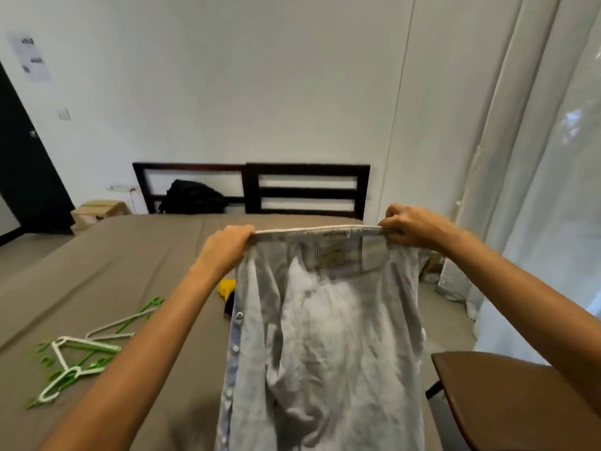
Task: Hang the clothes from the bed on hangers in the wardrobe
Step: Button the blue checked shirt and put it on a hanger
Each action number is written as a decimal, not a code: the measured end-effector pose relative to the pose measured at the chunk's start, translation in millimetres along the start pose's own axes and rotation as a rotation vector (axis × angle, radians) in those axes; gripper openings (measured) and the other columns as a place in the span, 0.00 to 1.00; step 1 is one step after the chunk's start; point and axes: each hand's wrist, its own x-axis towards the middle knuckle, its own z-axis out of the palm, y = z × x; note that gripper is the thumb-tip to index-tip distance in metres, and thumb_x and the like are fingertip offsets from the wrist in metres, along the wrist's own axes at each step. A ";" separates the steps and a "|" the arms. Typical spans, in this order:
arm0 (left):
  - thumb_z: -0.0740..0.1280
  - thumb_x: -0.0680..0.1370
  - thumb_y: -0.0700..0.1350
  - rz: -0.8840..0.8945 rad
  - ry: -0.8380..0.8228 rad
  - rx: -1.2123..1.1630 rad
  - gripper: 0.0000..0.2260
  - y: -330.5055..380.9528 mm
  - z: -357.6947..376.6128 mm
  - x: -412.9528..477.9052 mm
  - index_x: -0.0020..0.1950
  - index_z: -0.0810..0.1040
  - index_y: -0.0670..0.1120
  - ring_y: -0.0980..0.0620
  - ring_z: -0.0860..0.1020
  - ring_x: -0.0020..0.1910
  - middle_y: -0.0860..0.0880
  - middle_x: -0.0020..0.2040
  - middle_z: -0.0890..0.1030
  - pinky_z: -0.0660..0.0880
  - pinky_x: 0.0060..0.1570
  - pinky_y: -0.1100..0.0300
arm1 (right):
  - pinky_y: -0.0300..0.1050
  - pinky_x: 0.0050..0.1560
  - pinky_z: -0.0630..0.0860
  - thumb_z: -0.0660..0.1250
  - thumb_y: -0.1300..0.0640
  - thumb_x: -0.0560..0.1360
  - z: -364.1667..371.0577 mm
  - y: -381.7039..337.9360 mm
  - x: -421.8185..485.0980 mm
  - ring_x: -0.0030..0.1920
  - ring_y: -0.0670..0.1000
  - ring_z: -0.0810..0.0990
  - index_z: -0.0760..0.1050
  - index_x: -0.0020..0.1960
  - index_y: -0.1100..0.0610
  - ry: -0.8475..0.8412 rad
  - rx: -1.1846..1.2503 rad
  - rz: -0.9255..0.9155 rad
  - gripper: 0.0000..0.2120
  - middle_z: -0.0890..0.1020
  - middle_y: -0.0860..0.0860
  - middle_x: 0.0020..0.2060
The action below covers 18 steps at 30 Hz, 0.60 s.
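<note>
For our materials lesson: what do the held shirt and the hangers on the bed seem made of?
The shirt: thin, matte, pale blue woven cloth, probably cotton; it creases softly. The hangers: probably plastic; smooth, green and white moulded bars.

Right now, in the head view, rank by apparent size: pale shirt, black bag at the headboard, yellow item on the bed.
1. pale shirt, largest, though held nearest the camera.
2. black bag, looks smaller, but sits far off.
3. yellow item, smallest, partly hidden behind the shirt.

Left hand (227, 247); right hand (412, 226); both clenched
</note>
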 end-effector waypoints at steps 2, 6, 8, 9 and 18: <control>0.57 0.79 0.43 -0.049 0.072 -0.225 0.09 5.1 14.9 -18.8 0.50 0.73 0.39 0.35 0.77 0.46 0.36 0.47 0.78 0.71 0.39 0.47 | 0.55 0.42 0.76 0.67 0.57 0.74 22.1 -17.7 -7.3 0.48 0.64 0.79 0.82 0.48 0.58 0.089 -0.215 0.086 0.07 0.77 0.62 0.57; 0.55 0.80 0.40 -0.165 0.127 -0.335 0.06 20.0 37.0 -53.6 0.44 0.67 0.41 0.34 0.75 0.40 0.36 0.41 0.76 0.64 0.35 0.52 | 0.49 0.48 0.74 0.59 0.52 0.79 36.2 -50.6 -19.9 0.50 0.59 0.78 0.78 0.53 0.59 -0.307 -0.123 0.392 0.13 0.79 0.58 0.52; 0.54 0.81 0.40 -0.256 0.037 -0.251 0.05 31.0 38.8 -66.2 0.48 0.68 0.41 0.32 0.76 0.46 0.35 0.46 0.77 0.67 0.39 0.48 | 0.45 0.38 0.78 0.61 0.52 0.78 32.4 -61.4 -15.7 0.41 0.56 0.79 0.75 0.48 0.60 -0.729 0.147 0.433 0.12 0.79 0.57 0.44; 0.55 0.81 0.39 -0.315 -0.068 -0.188 0.07 36.0 37.2 -67.2 0.52 0.71 0.39 0.32 0.76 0.50 0.34 0.50 0.77 0.69 0.43 0.46 | 0.42 0.32 0.78 0.63 0.53 0.77 26.2 -65.4 -11.7 0.36 0.53 0.77 0.74 0.46 0.61 -0.880 0.245 0.451 0.11 0.77 0.56 0.40; 0.60 0.80 0.38 -0.859 0.019 -1.197 0.12 28.6 58.1 45.6 0.60 0.69 0.34 0.36 0.79 0.49 0.37 0.58 0.72 0.81 0.35 0.53 | 0.38 0.21 0.75 0.56 0.73 0.77 60.5 -73.6 112.4 0.35 0.52 0.74 0.66 0.42 0.63 0.058 1.652 1.114 0.09 0.73 0.59 0.43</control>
